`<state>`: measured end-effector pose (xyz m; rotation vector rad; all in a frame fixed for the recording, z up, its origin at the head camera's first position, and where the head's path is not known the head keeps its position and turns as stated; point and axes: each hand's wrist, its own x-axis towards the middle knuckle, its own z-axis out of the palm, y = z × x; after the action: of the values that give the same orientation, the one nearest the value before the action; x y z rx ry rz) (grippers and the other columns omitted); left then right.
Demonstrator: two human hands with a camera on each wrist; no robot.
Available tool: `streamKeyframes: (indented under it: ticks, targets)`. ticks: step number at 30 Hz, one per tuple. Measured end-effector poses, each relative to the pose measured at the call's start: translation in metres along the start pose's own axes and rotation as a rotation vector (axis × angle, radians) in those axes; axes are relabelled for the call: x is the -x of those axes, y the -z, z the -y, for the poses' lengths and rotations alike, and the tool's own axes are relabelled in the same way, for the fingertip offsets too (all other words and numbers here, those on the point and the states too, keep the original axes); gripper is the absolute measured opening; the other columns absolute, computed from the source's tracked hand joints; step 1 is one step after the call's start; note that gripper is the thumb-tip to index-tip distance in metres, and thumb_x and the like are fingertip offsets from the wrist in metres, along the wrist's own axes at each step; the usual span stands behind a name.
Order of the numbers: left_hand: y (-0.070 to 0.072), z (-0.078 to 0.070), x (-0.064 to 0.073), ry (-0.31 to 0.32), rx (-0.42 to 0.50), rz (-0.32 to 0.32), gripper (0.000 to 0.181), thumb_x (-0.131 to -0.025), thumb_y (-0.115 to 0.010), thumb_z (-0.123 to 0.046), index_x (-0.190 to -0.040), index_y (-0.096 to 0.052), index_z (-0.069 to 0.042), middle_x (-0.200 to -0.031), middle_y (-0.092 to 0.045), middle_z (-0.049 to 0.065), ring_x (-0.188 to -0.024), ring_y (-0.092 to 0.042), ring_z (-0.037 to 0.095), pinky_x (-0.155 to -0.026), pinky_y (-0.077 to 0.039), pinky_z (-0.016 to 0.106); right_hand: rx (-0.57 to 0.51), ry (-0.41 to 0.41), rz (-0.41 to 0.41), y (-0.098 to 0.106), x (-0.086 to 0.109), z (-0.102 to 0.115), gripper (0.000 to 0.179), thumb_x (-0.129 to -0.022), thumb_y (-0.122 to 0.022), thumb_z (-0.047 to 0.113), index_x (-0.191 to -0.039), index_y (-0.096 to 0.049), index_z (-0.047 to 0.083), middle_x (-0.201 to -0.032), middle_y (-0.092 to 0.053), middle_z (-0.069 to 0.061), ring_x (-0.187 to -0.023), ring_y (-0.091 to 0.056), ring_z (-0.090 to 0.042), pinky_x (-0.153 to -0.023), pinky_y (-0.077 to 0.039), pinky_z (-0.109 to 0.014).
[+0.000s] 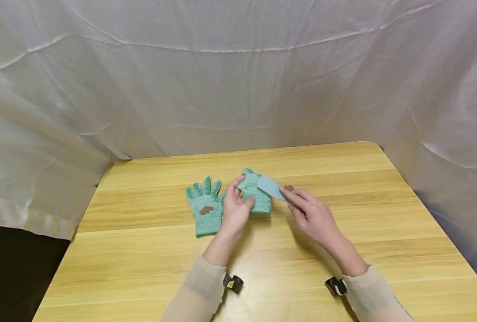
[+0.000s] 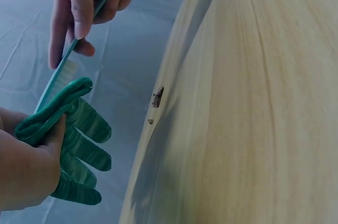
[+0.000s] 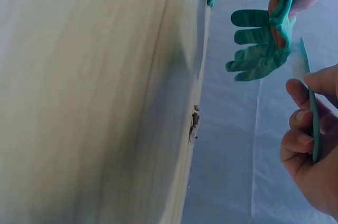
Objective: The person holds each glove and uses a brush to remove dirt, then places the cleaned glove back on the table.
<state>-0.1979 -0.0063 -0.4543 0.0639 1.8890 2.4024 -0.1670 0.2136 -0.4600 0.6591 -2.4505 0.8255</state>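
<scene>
My left hand (image 1: 236,210) grips a green knit glove (image 1: 262,201) above the table, thumb on the near side. In the left wrist view the glove's fingers hang beneath the folded cuff. My right hand (image 1: 312,217) holds a light blue brush (image 1: 269,187) by its handle, index finger laid along its back. The brush head overlaps the held glove in the head view; pale bristles (image 2: 64,76) face the glove in the left wrist view. A second green glove (image 1: 208,226) lies flat on the table left of my left hand, with a brown patch (image 1: 206,209) on its palm.
Brown crumbly bits (image 1: 289,188) lie on the wooden table (image 1: 141,259) just beyond my right hand. Grey cloth (image 1: 238,89) hangs behind the table and along its sides. Each wrist carries a small black camera (image 1: 233,283).
</scene>
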Motion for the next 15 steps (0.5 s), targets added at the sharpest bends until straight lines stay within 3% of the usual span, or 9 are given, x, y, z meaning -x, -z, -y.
streamKeyframes:
  ticks: [10,15]
  targets:
    - [0.0008,0.0009,-0.0013,0.009,0.015,-0.002,0.067,-0.096,-0.055,0.011,-0.157,-0.036,-0.011,-0.174,-0.001,0.018,-0.159,0.0,0.034,-0.103,-0.045,0.034,0.068,-0.032,-0.053,0.0009,-0.0005,-0.0014,0.046,-0.092,-0.071,-0.002,-0.136,-0.069,0.008,-0.111,-0.072,-0.009,-0.06,-0.046,-0.008,-0.047,-0.038,-0.023]
    - [0.0007,0.0017,-0.0015,0.013,0.028,-0.007,0.068,-0.096,-0.054,0.012,-0.158,-0.033,-0.009,-0.174,-0.001,0.018,-0.159,0.002,0.034,-0.113,-0.041,0.041,0.069,-0.075,-0.066,0.0007,0.0005,-0.0017,0.046,-0.092,-0.07,-0.003,-0.137,-0.069,0.008,-0.111,-0.073,-0.008,-0.06,-0.045,-0.008,-0.047,-0.037,-0.023]
